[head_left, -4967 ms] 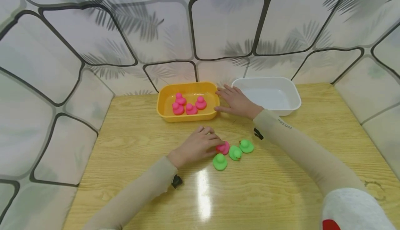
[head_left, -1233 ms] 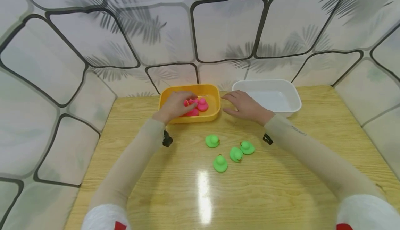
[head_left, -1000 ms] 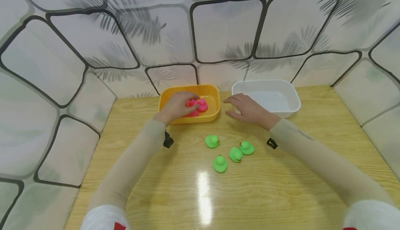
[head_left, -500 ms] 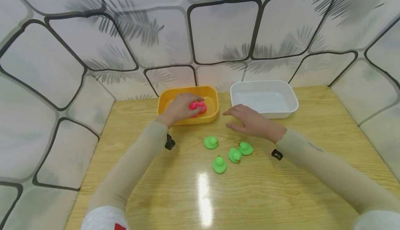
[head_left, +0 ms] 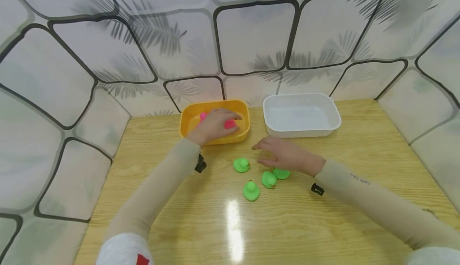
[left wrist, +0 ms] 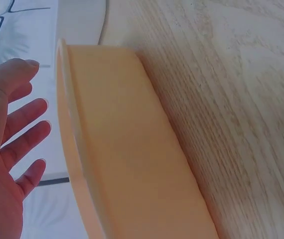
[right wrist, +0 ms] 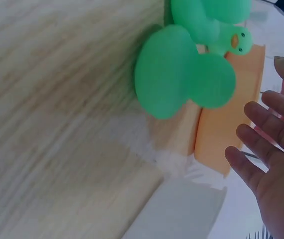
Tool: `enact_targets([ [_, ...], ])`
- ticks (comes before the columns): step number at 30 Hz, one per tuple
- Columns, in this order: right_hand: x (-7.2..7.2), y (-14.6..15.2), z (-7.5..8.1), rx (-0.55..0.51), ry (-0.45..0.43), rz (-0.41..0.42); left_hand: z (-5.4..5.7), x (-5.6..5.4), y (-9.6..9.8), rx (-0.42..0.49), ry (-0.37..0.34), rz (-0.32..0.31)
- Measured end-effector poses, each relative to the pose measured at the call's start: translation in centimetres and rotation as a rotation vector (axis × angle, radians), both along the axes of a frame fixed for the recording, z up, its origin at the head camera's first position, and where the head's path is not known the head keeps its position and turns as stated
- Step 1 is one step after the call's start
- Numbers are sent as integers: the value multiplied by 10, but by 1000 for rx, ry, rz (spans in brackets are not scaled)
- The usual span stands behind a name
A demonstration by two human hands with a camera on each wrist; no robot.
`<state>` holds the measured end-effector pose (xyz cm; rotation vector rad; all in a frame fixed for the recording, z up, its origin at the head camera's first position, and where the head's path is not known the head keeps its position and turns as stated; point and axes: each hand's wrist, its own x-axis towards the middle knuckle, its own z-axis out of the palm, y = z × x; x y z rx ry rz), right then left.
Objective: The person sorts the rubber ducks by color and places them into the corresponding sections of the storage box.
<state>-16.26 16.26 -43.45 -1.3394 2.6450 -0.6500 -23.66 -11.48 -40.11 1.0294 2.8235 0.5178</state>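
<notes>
Above the yellow tray point(head_left: 230, 138) hovers my left hand point(head_left: 215, 124), its fingers loosely bent. The left wrist view shows that hand point(left wrist: 7, 134) holding nothing beside the tray's rim. Pink rubber ducks point(head_left: 230, 124) lie in the tray, partly hidden under the hand. My right hand point(head_left: 285, 155) is over the table, fingers relaxed and apart, holding nothing. Just in front of it are several green rubber ducks point(head_left: 269, 180), one of them point(head_left: 281, 174) partly covered by the hand. In the right wrist view a green duck point(right wrist: 164, 72) appears close by, apart from the fingers.
A white tray point(head_left: 303, 133) stands right of the yellow one, near the back edge of the wooden table point(head_left: 187, 225). A patterned cloth wall point(head_left: 255, 37) rises behind and along both sides.
The pink duck beside the green ones has left the table. My left hand has moved from there to the yellow tray. My right hand has come from the trays toward the green ducks.
</notes>
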Motion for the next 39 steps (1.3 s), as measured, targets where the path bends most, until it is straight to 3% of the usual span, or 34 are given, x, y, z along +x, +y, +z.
enact_targets([
  [6,4,-5,-12,3,38,63,-3,-2,10,-31,5,-22],
  [12,9,-13,-14,7,8,89,-5,-5,20,-24,27,-27],
  [20,9,-22,-18,35,54,135,-11,-13,33,-16,30,-33],
  [29,7,-25,-22,84,63,154,-18,-22,45,-13,85,-46],
  [39,7,-24,-24,81,63,145,-17,-29,62,-33,55,-43],
])
